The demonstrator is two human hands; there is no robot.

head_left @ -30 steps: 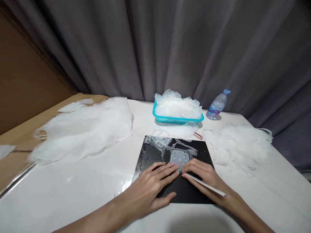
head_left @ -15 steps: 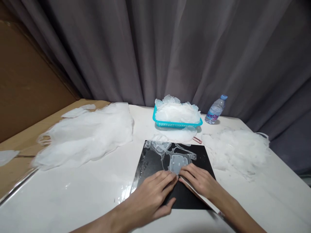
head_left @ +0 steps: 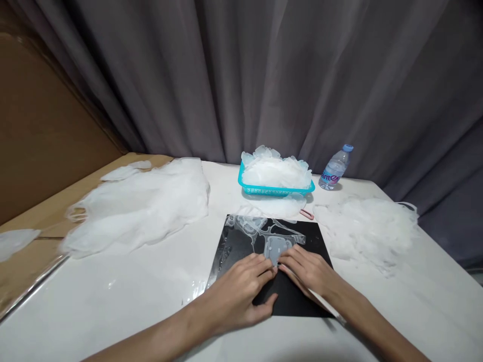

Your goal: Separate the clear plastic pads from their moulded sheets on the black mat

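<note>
Hand-work station, perhaps a small workshop, the surroundings beyond the grey curtain (head_left: 241, 75) being hidden. Shown by: white table (head_left: 132, 291); black mat (head_left: 289, 303), near centre; left heap (head_left: 147, 206) and right heap (head_left: 370, 226) of thin translucent pieces; filled basket (head_left: 279, 191), far; cardboard (head_left: 49, 120), left.

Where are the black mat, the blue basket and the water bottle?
Black mat (head_left: 290, 300), head view: its bare near part.
Blue basket (head_left: 273, 191), head view: its front wall.
Water bottle (head_left: 331, 176), head view: its label.
</note>
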